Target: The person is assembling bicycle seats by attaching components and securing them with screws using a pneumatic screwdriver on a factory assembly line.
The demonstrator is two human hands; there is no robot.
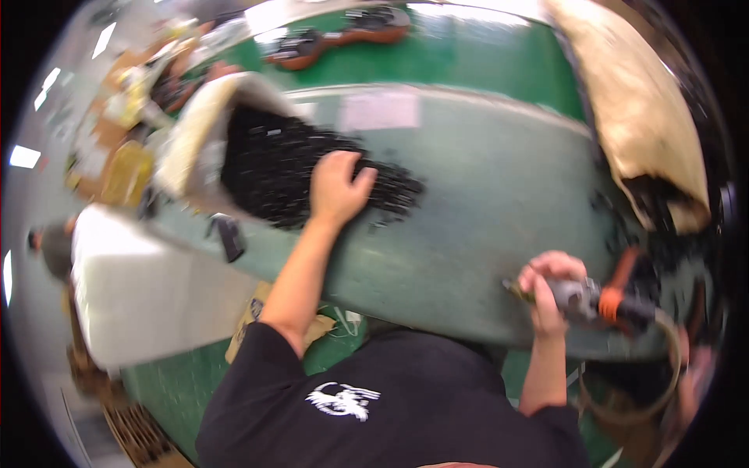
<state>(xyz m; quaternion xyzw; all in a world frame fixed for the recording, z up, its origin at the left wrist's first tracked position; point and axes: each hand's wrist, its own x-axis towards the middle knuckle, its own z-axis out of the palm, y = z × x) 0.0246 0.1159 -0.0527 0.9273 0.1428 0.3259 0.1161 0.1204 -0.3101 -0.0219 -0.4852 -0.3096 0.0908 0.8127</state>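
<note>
My left hand [337, 187] reaches over a heap of small black parts [273, 168] that spills from the mouth of a whitish sack [204, 140] lying on its side. Its thumb stands apart from the bent fingers, whose tips are blurred against the heap; I make out nothing held. At the right, near the table's front edge, my right hand [550, 285] is closed around a grey hand-held power tool [581, 298]. An orange band circles the tool's rear, and its dark, narrow tip points left.
A pale sheet [381, 109] lies on the grey-green table [460, 226]. Far right rests a tan sack [644, 101], with black parts at its mouth. A black object [228, 238] sits by the left edge, near a big white bag [148, 288]. Orange-and-black tools [343, 37] lie beyond.
</note>
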